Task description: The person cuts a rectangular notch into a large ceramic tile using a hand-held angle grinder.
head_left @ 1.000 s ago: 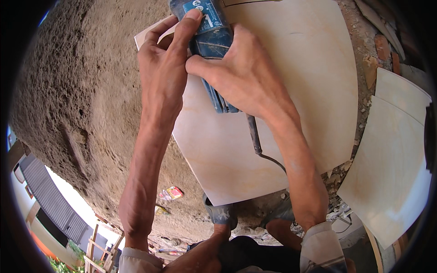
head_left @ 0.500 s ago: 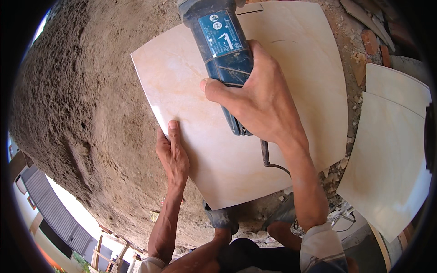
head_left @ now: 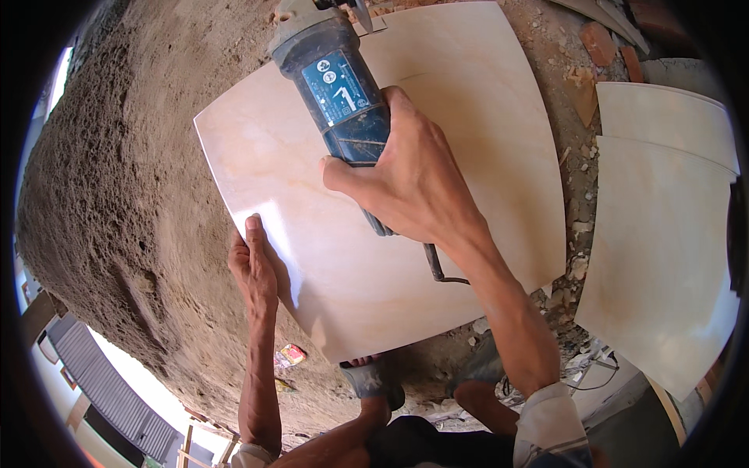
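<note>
- Gripping a blue power tool (head_left: 335, 93) from above, my right hand (head_left: 425, 168) wraps its rear body, thumb along the left side; the other fingers curl out of sight down the far side.
- Below, my left hand (head_left: 256, 265) holds the left edge of a large cream tile (head_left: 499, 140), thumb flat on the face and fingers bent at the rim, their tips hidden.
- The tool slants over the upper left part of that tile, its grey head near the far edge and partly cut off by the top of the view; whether it touches the surface, I cannot tell.
- A black cord (head_left: 435, 265) leaves the tool's rear and bends right toward my forearm.
- The tile lies before me, one corner pointing toward my feet (head_left: 376, 386), with sunlight glaring beside my left thumb.
- To the right, well apart from my hands, more cream tiles (head_left: 663, 234) lie overlapping.
- Broken bricks (head_left: 598, 44) sit among rubble at upper right.
- Rough brown earth (head_left: 148, 171) spreads on the left, a red-and-yellow wrapper (head_left: 289, 356) lying near my left forearm.
</note>
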